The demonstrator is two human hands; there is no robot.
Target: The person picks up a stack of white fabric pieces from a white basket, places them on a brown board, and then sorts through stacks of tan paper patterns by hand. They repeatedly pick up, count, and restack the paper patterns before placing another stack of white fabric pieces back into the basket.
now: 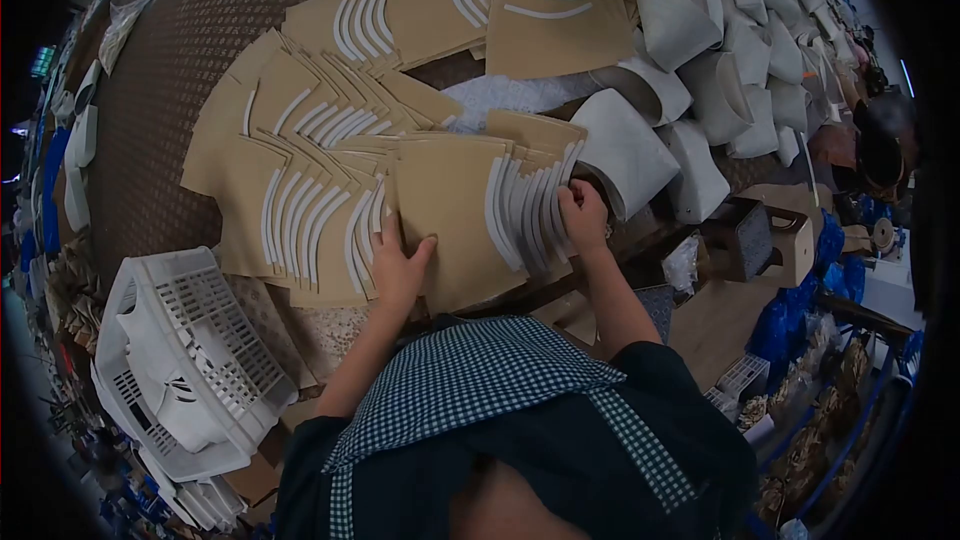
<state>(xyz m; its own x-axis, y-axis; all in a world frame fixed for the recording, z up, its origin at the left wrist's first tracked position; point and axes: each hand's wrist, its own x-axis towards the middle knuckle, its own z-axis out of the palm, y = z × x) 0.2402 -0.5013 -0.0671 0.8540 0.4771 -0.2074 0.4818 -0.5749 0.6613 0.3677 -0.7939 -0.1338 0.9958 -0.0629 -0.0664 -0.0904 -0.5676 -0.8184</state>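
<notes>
Tan curved sheets (445,210) with white curved strips along their edges lie fanned out in overlapping rows before me. My left hand (400,265) rests on the sheets with thumb and fingers spread, near the white strips of the lower left row. At the right edge of the nearest stack, my right hand (583,215) has its fingers closed beside several white strips (530,205); what they pinch is too small to make out. Further tan sheets with white strips (550,10) lie at the far side.
White curved pieces (690,30) are heaped at the back right. A white plastic basket (215,325) with white pieces inside stands at the lower left. To the right are a tan stool-like object (790,245) and blue bags (785,325).
</notes>
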